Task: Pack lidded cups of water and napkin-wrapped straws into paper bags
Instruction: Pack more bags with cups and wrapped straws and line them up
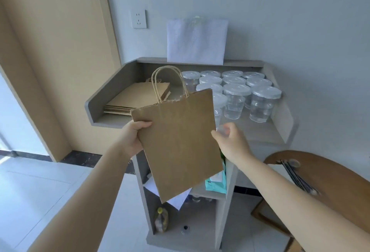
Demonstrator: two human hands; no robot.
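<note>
A flat, folded brown paper bag (178, 141) with twine handles hangs tilted in front of the grey counter (260, 131). My left hand (133, 137) grips its left edge, thumb on the front face. My right hand (232, 141) is at the bag's right edge with fingers spread and relaxed, just touching or barely apart from the paper. Several clear lidded cups of water (236, 99) stand in rows on the counter behind the bag. A stack of flat paper bags (136, 97) lies on the counter's left side.
A white sheet (197, 41) leans on the wall above the counter. Shelves below hold papers, a teal packet (216, 183) and a bottle (161, 219). A round wooden table (328, 173) with dark straws (300, 179) stands at right. A door is at left.
</note>
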